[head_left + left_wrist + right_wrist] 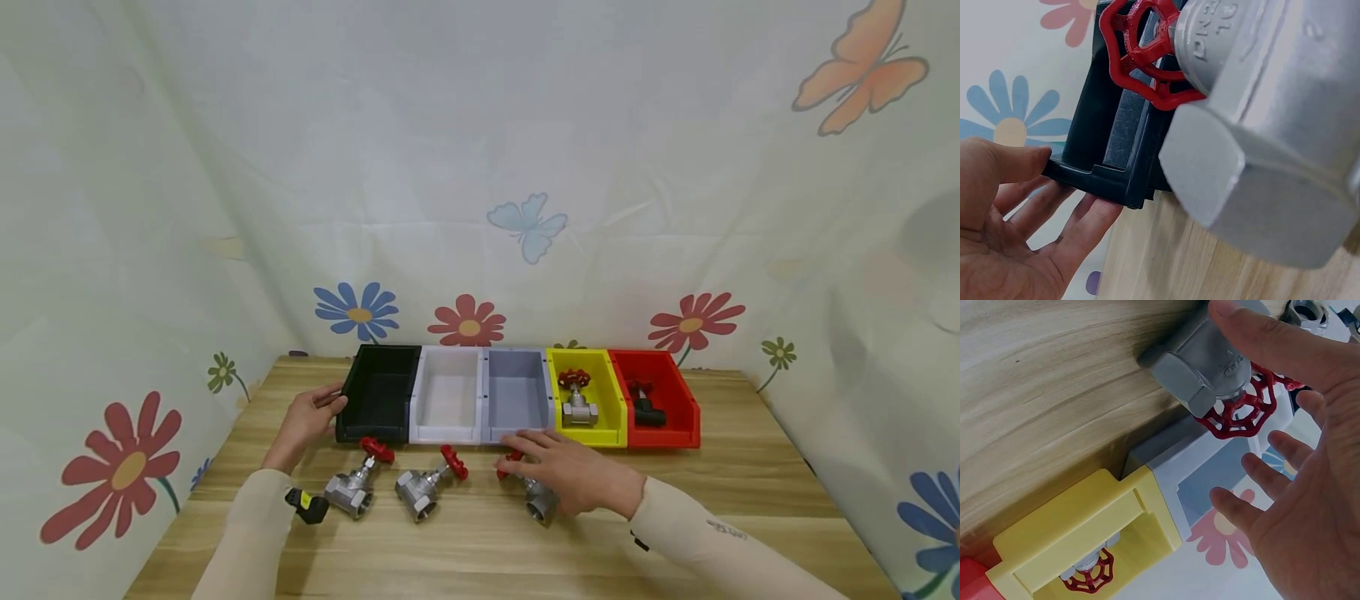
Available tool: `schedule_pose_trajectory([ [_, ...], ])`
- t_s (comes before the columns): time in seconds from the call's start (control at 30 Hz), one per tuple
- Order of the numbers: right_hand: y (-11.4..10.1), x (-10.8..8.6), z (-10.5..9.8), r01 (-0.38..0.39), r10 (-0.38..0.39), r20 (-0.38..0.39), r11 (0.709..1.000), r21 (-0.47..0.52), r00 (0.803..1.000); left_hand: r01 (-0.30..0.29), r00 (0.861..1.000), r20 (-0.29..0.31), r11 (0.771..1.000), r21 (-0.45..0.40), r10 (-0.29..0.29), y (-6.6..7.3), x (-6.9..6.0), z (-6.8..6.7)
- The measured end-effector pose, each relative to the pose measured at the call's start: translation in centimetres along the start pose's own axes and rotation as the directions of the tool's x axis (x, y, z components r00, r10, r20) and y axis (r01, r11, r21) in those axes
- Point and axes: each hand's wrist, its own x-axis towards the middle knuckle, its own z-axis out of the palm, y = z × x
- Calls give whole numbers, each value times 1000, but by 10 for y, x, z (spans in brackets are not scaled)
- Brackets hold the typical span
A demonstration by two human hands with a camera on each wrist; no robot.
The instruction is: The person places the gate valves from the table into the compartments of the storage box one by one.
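The left hand (300,427) pinches the black bin (381,403) by its outer side, while the right hand (573,472), its grip relaxed, fingers spread, hangs over a red-handled valve (540,502) on the table (420,557) before the gray bin (517,396).

A wood-grained table (420,558) is carrying a row of touching bins: from left to right, black bin (375,435), white bin (446,435), grey bin (517,400), yellow bin (588,438) and red bin (663,438). In front, metal valves with red wheels are lying on the wood: a left valve (348,492) before the black bin, a middle valve (416,494) before the white, a right valve (540,502) before the grey.
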Motion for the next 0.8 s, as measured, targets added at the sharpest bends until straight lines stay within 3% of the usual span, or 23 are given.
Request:
schedule_pose_trajectory([
  [0.17, 2, 3, 3, 10, -10, 14, 1000, -11, 1000, 1, 1000, 0, 1000, -3, -1, 0, 1, 0],
  [0.8, 10, 12, 12, 3, -11, 67, 993, 119, 998, -18, 1000, -2, 1000, -7, 18, 0, 0, 0],
])
